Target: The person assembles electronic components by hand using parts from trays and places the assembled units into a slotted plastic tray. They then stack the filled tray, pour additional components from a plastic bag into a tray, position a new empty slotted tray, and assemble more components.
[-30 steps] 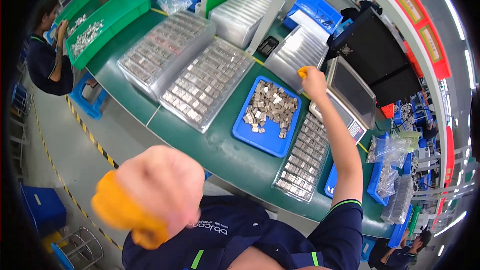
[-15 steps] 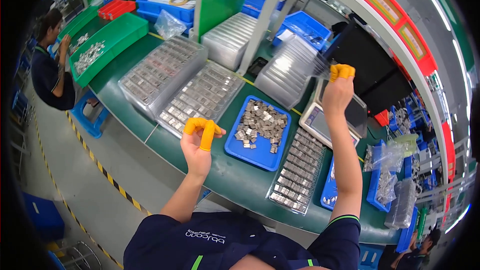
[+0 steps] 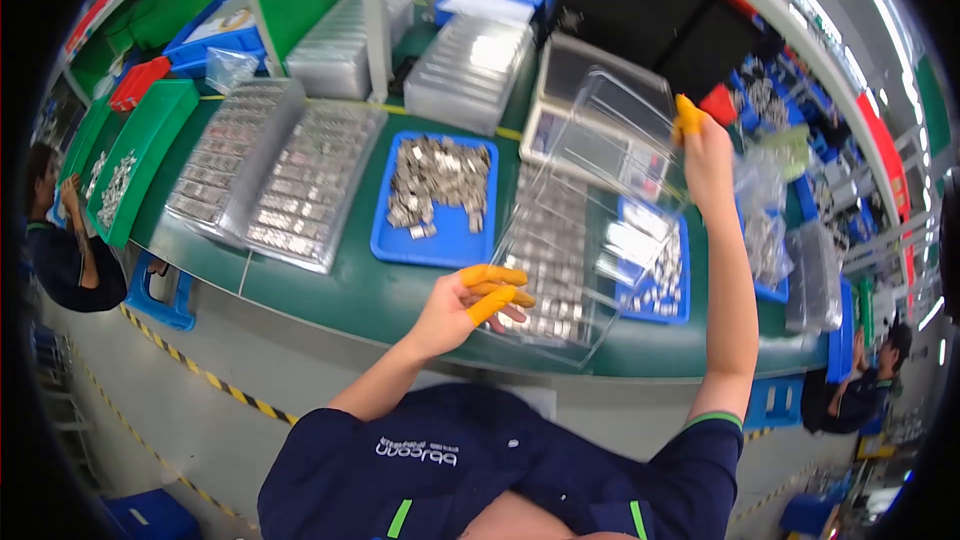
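plastic tray [image 3: 620, 240], right fingers [image 3: 688, 117] holding its edge, left fingers [image 3: 490, 309] nearby

Tubular finger covers [image 3: 494, 275] are yellow-orange, the flat plastic tray [image 3: 592, 210] colourless, small metal blocks [image 3: 440, 170] silver-grey, the shallow rectangular bin [image 3: 452, 230] blue, floor tape [image 3: 215, 380] black-and-yellow striped.

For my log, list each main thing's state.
Right hand: gripping edge of clear tray
Left hand: fingers bent, contact with clear tray unclear
Clear tray: tilted, held up, seemingly empty
Parts tray beneath: filled in rows
Middle blue tray: partly filled
Green bin: open, partly filled
Plastic bag: crumpled
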`<act>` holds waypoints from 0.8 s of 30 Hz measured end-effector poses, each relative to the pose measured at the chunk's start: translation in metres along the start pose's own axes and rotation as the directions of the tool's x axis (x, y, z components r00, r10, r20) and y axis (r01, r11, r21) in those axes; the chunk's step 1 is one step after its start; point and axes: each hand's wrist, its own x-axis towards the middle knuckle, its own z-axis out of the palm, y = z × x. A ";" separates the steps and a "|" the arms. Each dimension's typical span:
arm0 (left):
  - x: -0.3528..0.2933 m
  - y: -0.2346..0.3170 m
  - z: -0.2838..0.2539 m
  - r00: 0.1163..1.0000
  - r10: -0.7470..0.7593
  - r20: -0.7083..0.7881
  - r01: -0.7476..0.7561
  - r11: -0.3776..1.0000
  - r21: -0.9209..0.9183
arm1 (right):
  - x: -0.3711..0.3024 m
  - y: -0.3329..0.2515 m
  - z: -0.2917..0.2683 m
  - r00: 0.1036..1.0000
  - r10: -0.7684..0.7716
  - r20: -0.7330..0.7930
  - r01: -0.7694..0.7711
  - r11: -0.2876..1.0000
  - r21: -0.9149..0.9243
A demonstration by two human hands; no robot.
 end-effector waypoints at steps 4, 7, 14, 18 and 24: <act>-0.017 -0.044 0.021 0.982 -0.175 -0.070 0.166 0.978 -0.127 | -0.032 0.057 0.030 0.934 0.162 0.317 -0.140 0.986 -0.091; -0.029 -0.062 0.028 0.946 -0.269 -0.180 0.233 0.952 -0.197 | -0.059 0.068 0.050 0.846 0.160 0.508 -0.114 0.986 -0.121; -0.038 -0.064 0.036 0.911 -0.299 -0.285 0.238 0.944 -0.228 | -0.070 0.112 0.100 0.861 0.036 0.507 -0.110 0.987 0.117; -0.042 -0.069 0.029 0.896 -0.222 -0.385 0.183 0.974 -0.136 | -0.069 0.101 0.099 0.855 0.099 0.508 -0.145 0.988 0.051; -0.050 -0.072 0.017 0.838 -0.238 -0.491 0.153 0.966 -0.206 | -0.065 0.103 0.105 0.803 0.233 0.549 -0.198 0.973 -0.123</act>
